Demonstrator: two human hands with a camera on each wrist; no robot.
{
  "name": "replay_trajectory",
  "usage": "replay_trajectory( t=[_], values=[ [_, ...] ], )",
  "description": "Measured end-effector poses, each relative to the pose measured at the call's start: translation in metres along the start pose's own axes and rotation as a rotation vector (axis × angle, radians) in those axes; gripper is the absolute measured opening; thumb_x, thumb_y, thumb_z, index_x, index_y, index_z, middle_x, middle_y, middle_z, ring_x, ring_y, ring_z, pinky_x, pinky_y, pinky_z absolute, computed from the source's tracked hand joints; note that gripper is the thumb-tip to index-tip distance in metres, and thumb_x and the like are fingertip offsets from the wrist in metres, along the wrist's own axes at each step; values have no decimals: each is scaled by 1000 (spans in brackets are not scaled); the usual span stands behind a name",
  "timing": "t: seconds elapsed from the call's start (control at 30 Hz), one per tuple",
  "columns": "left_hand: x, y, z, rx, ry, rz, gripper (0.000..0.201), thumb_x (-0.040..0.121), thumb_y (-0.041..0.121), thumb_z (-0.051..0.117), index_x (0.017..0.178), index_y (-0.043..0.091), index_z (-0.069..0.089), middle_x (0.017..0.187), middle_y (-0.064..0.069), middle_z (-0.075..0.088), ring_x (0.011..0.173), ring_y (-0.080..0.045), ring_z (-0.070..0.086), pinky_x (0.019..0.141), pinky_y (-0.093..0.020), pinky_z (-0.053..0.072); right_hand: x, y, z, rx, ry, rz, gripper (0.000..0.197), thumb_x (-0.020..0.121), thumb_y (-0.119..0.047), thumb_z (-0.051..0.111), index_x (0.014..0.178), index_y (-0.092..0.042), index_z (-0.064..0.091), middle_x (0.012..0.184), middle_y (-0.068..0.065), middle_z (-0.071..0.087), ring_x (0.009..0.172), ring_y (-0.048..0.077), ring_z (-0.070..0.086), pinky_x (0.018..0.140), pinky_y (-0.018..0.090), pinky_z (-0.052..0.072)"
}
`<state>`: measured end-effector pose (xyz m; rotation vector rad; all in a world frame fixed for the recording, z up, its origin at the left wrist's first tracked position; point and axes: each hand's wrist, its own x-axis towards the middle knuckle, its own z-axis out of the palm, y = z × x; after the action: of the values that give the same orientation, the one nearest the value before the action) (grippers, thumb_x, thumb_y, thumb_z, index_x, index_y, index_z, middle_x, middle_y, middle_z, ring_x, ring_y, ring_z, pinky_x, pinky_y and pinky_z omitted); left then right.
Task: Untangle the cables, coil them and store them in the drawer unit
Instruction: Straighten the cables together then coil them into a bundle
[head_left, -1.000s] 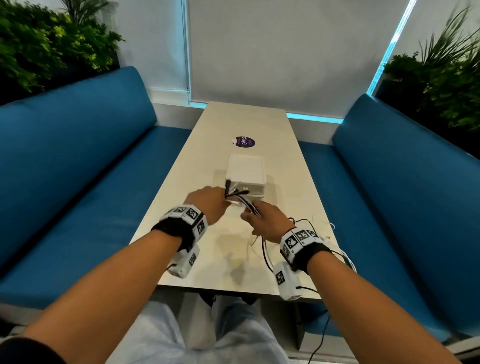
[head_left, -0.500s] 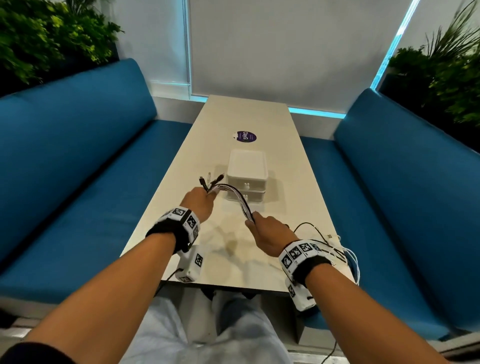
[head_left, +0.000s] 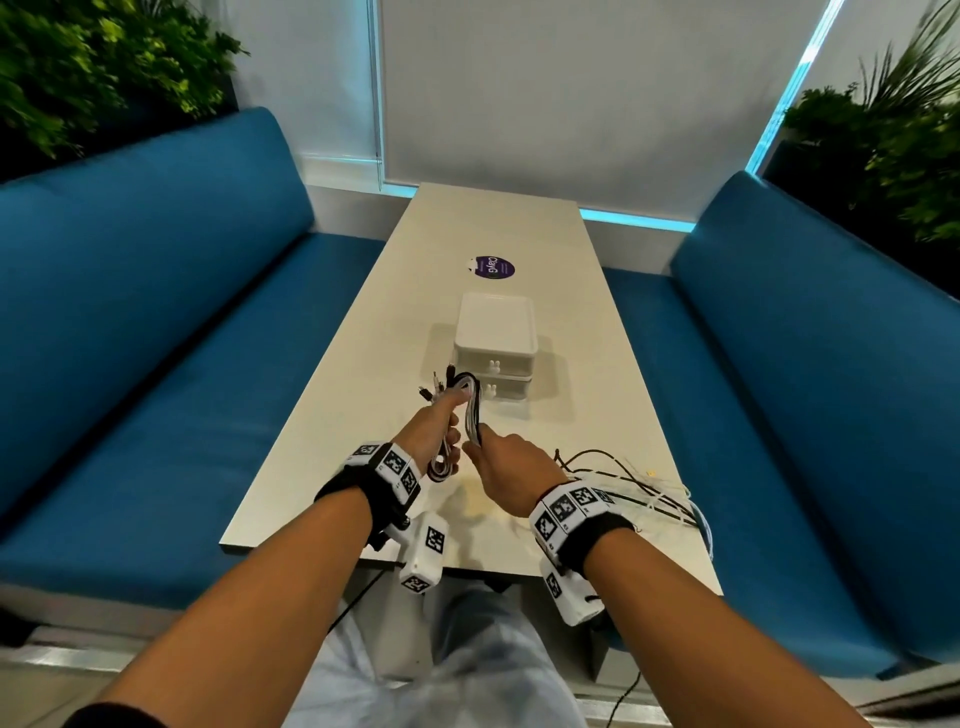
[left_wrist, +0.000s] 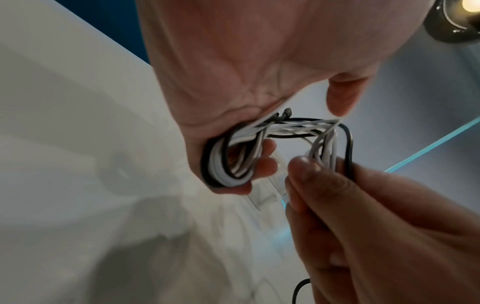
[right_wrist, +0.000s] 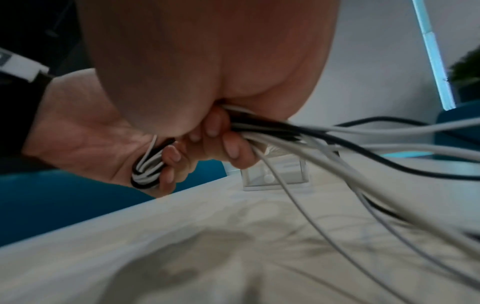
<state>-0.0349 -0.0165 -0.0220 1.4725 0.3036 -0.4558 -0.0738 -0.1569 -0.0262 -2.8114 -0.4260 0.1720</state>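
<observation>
**White and black cables held in both hands above the counter**

White and black cables (head_left: 470, 400) are gathered as 1 bundle and held in the air between both hands, just in front of the drawer unit (head_left: 495, 345). The left hand (head_left: 434, 431) grips the coiled part: its fingers (left_wrist: 262, 164) are curled round a loop of several strands, and the thumb presses on top. Plug ends stick up past the left hand toward the drawer unit. The right hand (head_left: 511, 470) pinches the same bundle close beside the left hand, its fingers (right_wrist: 231, 148) closed round the strands. From the right hand the loose lengths trail down and to the right, and lie spread on the counter (head_left: 322, 452) near its right edge; some hang over that edge.

The drawer unit is white, with 2 stacked drawers, both shut, each with a small knob facing the person. It stands on the counter near the middle. Behind it lies a round purple sticker (head_left: 494, 267). Blue benches (head_left: 156, 322) run along both sides of the counter.
</observation>
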Motion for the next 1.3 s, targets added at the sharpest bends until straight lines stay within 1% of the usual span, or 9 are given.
replay_trajectory(
  t=[0.1, 0.2, 0.3, 0.43, 0.53, 0.67, 0.9, 1.03, 1.3],
  values=[
    [-3, -6, 5, 366, 30, 121, 68, 64, 80, 66, 69, 12, 57, 59, -5, 60, 52, -22, 55, 56, -27, 43, 1, -6, 1, -78, -61, -43, 27, 100, -24, 38, 120, -10, 50, 95, 17, 66, 80, 37, 62, 67, 40, 51],
    [1, -13, 13, 381, 89, 150, 37, 78, 48, 74, 73, 15, 59, 70, -7, 65, 58, -22, 60, 57, -26, 45, 4, -11, 3, -125, -120, -67, 26, 95, -12, 43, 113, -3, 59, 102, 20, 65, 87, 37, 62, 66, 36, 45],
    [3, -11, 15, 408, 167, 207, 26, 88, 35, 66, 72, 16, 61, 72, -7, 65, 67, -27, 61, 60, -27, 44, 2, -9, 5, -108, -101, -69, 31, 101, -23, 41, 117, -1, 54, 100, 21, 65, 85, 38, 62, 64, 36, 42],
    [1, 2, 14, 480, 256, 327, 40, 92, 49, 58, 76, 13, 66, 72, -6, 67, 69, -25, 63, 58, -28, 40, 0, -8, -2, 69, -58, -84, 38, 100, -35, 44, 128, -9, 41, 95, 17, 65, 77, 34, 60, 66, 38, 48],
    [3, 15, 0, 411, 333, 349, 46, 93, 50, 57, 78, 11, 74, 71, -3, 72, 63, -12, 64, 56, -24, 44, -1, 8, -10, 84, -99, -11, 31, 100, -40, 46, 115, -13, 47, 92, 14, 60, 78, 32, 57, 68, 38, 45],
    [8, 29, -23, 283, 474, 374, 45, 94, 54, 54, 86, 16, 78, 82, -1, 75, 73, -18, 62, 71, -29, 48, -7, 35, -9, 51, -148, 123, 34, 100, -48, 39, 100, -17, 51, 89, 9, 58, 77, 31, 58, 75, 41, 51],
    [-1, 30, 0, -36, 204, 438, 47, 90, 57, 58, 79, 11, 61, 57, -3, 66, 64, -34, 69, 56, -37, 43, -10, 35, 12, 101, -181, 112, 38, 103, -45, 31, 102, -12, 49, 89, 14, 59, 81, 36, 57, 77, 43, 49],
    [-5, 30, 7, -57, 252, 340, 48, 87, 55, 65, 69, 13, 49, 42, 0, 40, 36, -22, 45, 49, -33, 38, -9, 30, 13, 39, -184, 81, 39, 104, -43, 32, 106, -9, 50, 86, 13, 57, 77, 34, 56, 73, 42, 48],
    [-4, 18, 0, 332, 271, 355, 47, 93, 47, 60, 62, 13, 47, 43, 2, 33, 41, -20, 29, 49, -27, 30, -5, 31, -2, -186, -112, 28, 38, 101, -49, 37, 113, -15, 50, 85, 9, 54, 72, 30, 50, 65, 36, 42]
  ],
)
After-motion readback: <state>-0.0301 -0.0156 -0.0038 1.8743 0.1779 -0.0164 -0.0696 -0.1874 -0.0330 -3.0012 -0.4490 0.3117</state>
